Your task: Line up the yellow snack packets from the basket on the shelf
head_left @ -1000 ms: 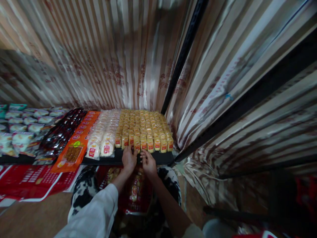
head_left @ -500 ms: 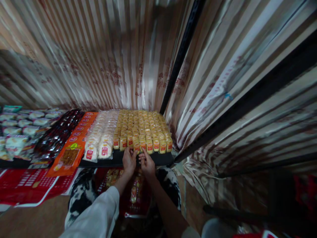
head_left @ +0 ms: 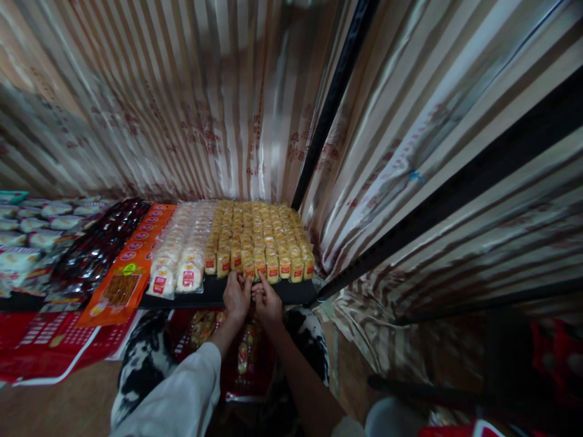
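Rows of small clear-wrapped yellow cakes point(head_left: 259, 233) with red labels stand packed on a black shelf point(head_left: 204, 298). At their front edge, my left hand point(head_left: 237, 296) has curled fingers, with its fingertips at the bottom of a front cake packet point(head_left: 248, 268). Close beside it, my right hand point(head_left: 268, 301) is also curled, its index fingertip against the neighbouring packet point(head_left: 260, 264). The two hands nearly touch. Whatever may be pinched between the fingers is hidden or too small to make out.
Left of the cakes lie white wrapped snacks point(head_left: 189, 276), an orange packet point(head_left: 121, 285), dark shiny packets point(head_left: 91, 255) and white-topped packs point(head_left: 43, 224). A striped curtain point(head_left: 218, 109) hangs behind. A black post point(head_left: 334, 103) rises at the right. Below are a red basket point(head_left: 50, 343) and another with packets.
The view has shifted slightly, so the shelf goods appear a little further left. My right fingers are curled in more, and both hands stay at the same front packets.
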The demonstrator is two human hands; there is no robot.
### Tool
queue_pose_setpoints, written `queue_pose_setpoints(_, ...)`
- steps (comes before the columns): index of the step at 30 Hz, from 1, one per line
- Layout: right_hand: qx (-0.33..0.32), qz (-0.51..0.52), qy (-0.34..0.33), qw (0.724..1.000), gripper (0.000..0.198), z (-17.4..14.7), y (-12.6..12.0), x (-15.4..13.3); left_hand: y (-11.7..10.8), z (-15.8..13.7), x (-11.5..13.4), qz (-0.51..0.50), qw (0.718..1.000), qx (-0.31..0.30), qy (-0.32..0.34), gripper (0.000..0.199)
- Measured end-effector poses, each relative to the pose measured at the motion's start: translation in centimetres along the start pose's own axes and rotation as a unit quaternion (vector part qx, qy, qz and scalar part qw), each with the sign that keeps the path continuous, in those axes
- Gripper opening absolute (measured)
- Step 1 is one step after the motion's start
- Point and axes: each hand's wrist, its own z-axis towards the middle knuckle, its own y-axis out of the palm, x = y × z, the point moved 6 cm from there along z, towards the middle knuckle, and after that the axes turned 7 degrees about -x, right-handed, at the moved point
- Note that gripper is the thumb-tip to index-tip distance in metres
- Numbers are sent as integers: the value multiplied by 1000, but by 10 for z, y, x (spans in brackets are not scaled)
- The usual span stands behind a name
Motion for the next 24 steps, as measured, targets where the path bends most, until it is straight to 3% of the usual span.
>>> queue_pose_setpoints(5,-5,-1,-1,1000,53,-2,0,1,-3,-2,-1,-21,1000,18,-1,21)
queue_pose_setpoints(11,-3,45,-12,999,46,-2,-2,-4,-6,-4,0,-65,997,23,45,28)
queue_pose_setpoints(17,-5,90,-5,996,27,-20,-4,-15,-29,-20,-3,-49,996,36,71,25)
queue_pose_setpoints(21,-72,26,21,997,18,-52,17,-6,-36,-51,-27,-39,996,-29,79,20)
queue_pose_setpoints(24,-62,14,117,991,16,-70,36,27,-22,-72,-62,-17,993,-113,14,19)
